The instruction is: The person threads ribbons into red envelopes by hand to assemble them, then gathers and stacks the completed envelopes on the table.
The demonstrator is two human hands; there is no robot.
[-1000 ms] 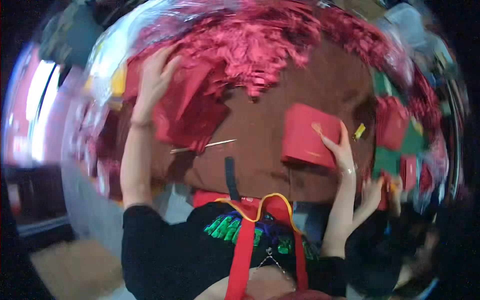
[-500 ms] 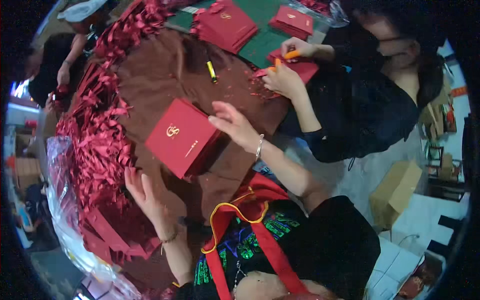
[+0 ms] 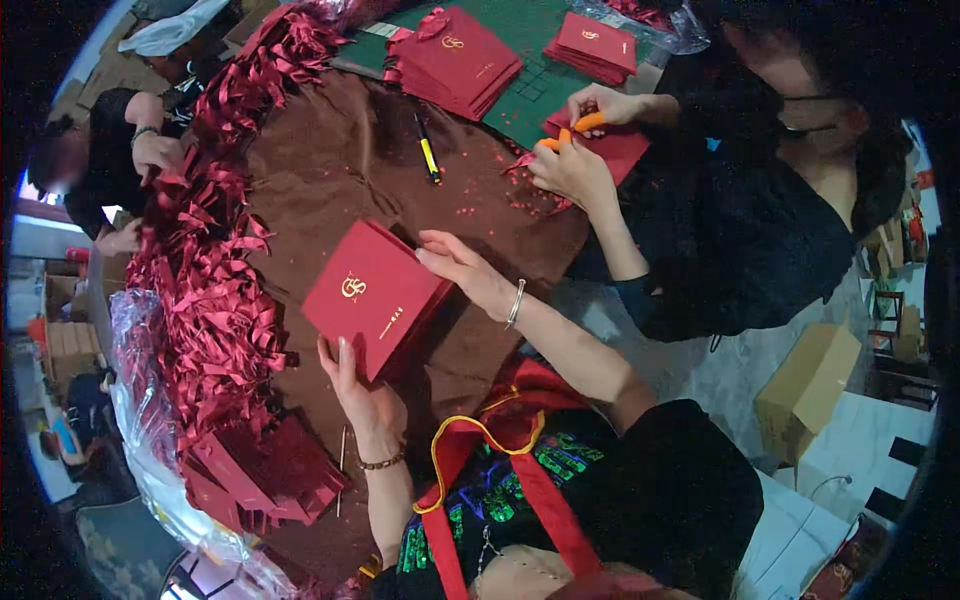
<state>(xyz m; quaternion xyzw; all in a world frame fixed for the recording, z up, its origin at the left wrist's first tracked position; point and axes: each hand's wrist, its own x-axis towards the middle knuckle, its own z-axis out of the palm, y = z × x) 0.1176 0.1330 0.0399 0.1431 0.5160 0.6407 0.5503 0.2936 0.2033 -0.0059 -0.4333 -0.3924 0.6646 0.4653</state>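
Note:
A stack of flat red gift bags (image 3: 345, 310) with a gold emblem lies in front of me on the brown cloth. My left hand (image 3: 368, 400) is at its near-left edge, thumb and fingers stretched and apart, the fingertips meeting the edge. Against the right edge of the stack, the extended fingers of my right hand (image 3: 470, 275) rest near the upper corner. Neither hand is closed round the stack, though some fingertips are hidden behind it.
Red ribbons (image 3: 220, 330) heap along the left, above more red bags (image 3: 255, 470) and clear plastic wrap (image 3: 150, 420). A yellow-black pen (image 3: 428, 150) lies farther off. A co-worker's hands (image 3: 575, 165), with orange finger covers, work at red bags; another person (image 3: 120, 150) reaches into the ribbons.
My left hand has moved right from beside the ribbon heap to the stack's edge. My right hand stays by the right edge. The person at far left now reaches into the ribbons.

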